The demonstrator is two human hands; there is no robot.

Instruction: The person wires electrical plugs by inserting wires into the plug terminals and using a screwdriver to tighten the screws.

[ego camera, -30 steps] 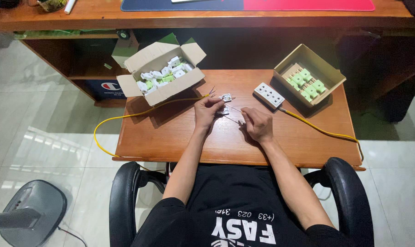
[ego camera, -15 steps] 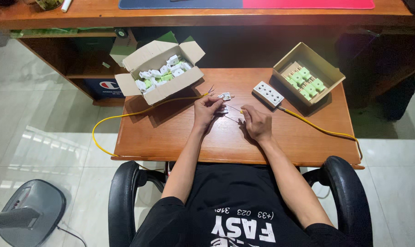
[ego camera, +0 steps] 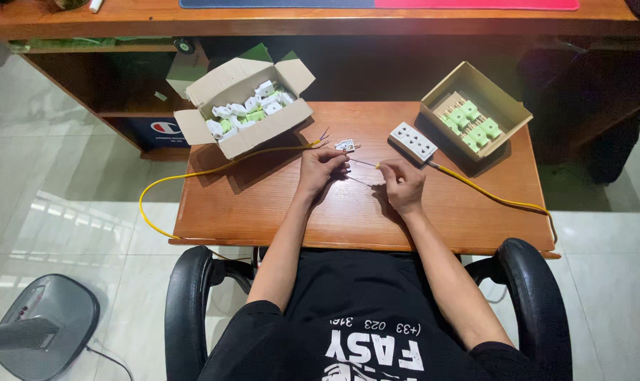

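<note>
Wooden table (ego camera: 263, 204): two boxes, one socket strip (ego camera: 413, 141), both hands' grip on one thin tool (ego camera: 362, 162).

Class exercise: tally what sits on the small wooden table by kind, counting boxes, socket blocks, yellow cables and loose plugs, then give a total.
Cardboard boxes: 2, a left box and a right box
White socket block: 1
Yellow cable: 1
Loose white plug: 1
Total: 5

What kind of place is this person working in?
Probably a small home workshop for putting electrical plugs together: a wooden table holds a cardboard box of white plug parts, a white socket strip and a yellow cable.
</note>
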